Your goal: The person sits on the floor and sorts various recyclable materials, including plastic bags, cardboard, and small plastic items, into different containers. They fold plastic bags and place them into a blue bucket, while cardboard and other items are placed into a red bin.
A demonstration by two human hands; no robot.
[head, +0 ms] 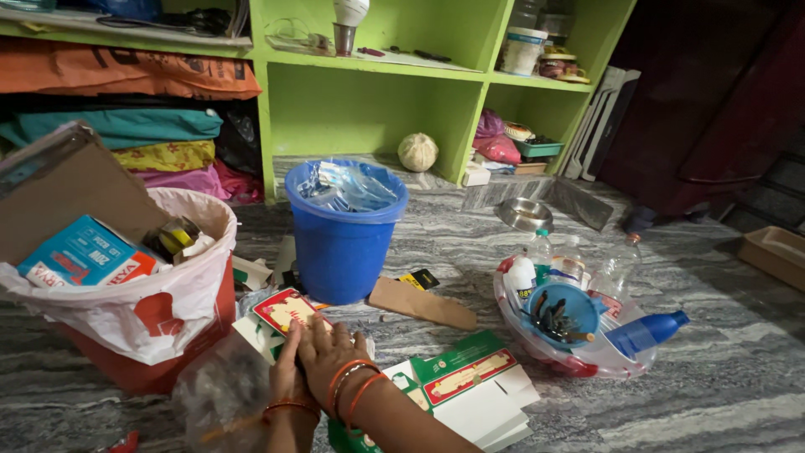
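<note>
Low in the frame, the left hand (287, 369) and right hand (329, 352) lay flat and unclenched on flattened cartons (470, 382) across the grey marbled floor (713, 369), green shelves (369, 92) behind.

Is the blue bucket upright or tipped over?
Upright. The blue bucket stands on the floor with its rim level and facing up, and clear plastic wrappers show inside its mouth.

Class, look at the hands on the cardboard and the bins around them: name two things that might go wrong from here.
1. Both hands, the left hand and right hand, press on loose flattened cartons; these might slide on the smooth stone floor.
2. The lined red bin is heaped high; its blue box could tumble out if bumped.
</note>
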